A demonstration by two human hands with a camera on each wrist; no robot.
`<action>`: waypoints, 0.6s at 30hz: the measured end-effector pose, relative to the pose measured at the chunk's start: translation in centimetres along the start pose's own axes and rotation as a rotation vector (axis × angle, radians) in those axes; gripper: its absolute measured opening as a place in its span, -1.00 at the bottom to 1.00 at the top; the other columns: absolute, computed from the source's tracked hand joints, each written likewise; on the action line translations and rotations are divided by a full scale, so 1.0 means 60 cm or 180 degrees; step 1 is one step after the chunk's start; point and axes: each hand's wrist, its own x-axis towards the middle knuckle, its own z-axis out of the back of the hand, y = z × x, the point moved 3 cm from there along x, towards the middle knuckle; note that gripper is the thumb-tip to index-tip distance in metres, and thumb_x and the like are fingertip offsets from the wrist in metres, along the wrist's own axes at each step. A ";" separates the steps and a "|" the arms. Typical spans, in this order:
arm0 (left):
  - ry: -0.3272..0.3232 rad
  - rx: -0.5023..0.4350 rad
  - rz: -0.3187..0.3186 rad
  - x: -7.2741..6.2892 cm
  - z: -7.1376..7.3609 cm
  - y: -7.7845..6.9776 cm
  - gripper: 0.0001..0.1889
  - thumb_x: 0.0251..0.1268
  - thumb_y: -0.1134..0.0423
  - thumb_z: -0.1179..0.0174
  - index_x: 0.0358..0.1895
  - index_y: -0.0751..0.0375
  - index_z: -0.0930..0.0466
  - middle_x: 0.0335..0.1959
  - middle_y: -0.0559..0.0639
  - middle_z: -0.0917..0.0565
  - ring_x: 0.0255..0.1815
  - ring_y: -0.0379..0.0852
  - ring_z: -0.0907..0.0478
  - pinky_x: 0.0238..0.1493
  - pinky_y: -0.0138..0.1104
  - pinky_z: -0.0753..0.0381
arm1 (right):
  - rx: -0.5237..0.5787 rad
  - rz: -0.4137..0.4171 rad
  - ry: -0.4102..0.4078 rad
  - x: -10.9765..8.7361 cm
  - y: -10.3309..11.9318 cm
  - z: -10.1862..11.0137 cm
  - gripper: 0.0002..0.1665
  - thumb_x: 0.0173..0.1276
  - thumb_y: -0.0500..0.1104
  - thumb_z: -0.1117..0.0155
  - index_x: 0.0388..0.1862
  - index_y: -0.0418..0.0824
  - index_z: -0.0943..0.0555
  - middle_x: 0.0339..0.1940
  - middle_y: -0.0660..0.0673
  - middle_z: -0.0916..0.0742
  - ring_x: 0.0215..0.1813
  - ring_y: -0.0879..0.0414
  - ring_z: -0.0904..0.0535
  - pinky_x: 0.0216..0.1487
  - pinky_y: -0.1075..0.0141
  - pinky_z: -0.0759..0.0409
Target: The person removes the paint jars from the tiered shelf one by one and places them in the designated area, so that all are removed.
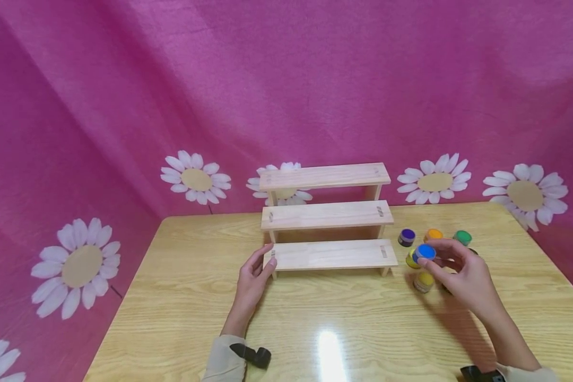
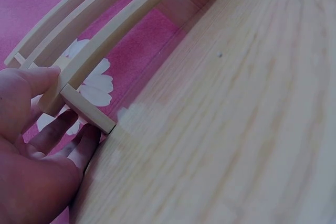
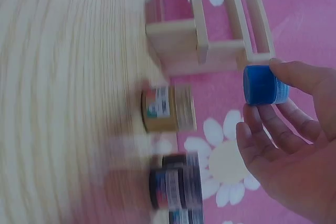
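A three-step wooden shelf stand [image 1: 331, 254] stands at the table's back middle. My left hand [image 1: 252, 281] grips the left end of its lowest step, thumb on top and fingers below beside the leg, as the left wrist view shows. My right hand [image 1: 465, 273] pinches a small blue paint jar [image 1: 426, 252] between thumb and fingers, raised above the table right of the stand. In the right wrist view the blue jar [image 3: 260, 84] lies clear of the other jars. Beneath it in the head view are a yellow jar [image 1: 411, 260] and a mustard-yellow jar [image 1: 424, 282].
Behind the right hand stand a purple jar [image 1: 407, 237], an orange jar [image 1: 433, 235] and a green jar [image 1: 462, 237]. Dark jars [image 3: 176, 187] show in the right wrist view, mostly hidden from the head view. A pink flowered cloth [image 1: 315, 95] hangs behind the wooden table [image 1: 181, 297].
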 end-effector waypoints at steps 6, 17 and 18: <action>0.0013 -0.0051 -0.0025 -0.001 0.000 0.000 -0.57 0.51 0.28 -0.23 0.38 0.21 -0.54 0.51 0.21 -0.39 0.58 0.04 -0.20 0.55 -0.09 -0.19 | -0.0097 -0.0205 -0.0146 0.001 -0.023 0.033 -0.52 0.36 -0.24 -0.48 0.20 -0.31 -0.59 -0.08 0.20 -0.69 -0.06 0.44 -0.60 -0.06 0.68 -0.56; 0.0026 -0.0076 -0.0035 -0.001 -0.001 -0.001 -0.57 0.51 0.27 -0.24 0.38 0.21 -0.54 0.51 0.20 -0.39 0.58 0.02 -0.19 0.56 -0.11 -0.19 | -0.0027 -0.0523 -0.0266 -0.006 -0.073 0.078 -0.47 0.37 -0.19 -0.48 0.24 -0.32 -0.55 -0.04 0.29 -0.64 -0.03 0.48 -0.56 -0.10 0.72 -0.54; 0.0028 -0.0065 -0.0028 -0.001 -0.001 -0.001 -0.57 0.51 0.27 -0.24 0.38 0.21 -0.54 0.51 0.20 -0.39 0.58 0.03 -0.18 0.56 -0.10 -0.18 | 0.0021 -0.0544 -0.0275 -0.008 -0.078 0.079 -0.48 0.36 -0.20 -0.48 0.23 -0.32 -0.55 -0.04 0.29 -0.65 -0.03 0.48 -0.57 -0.10 0.71 -0.55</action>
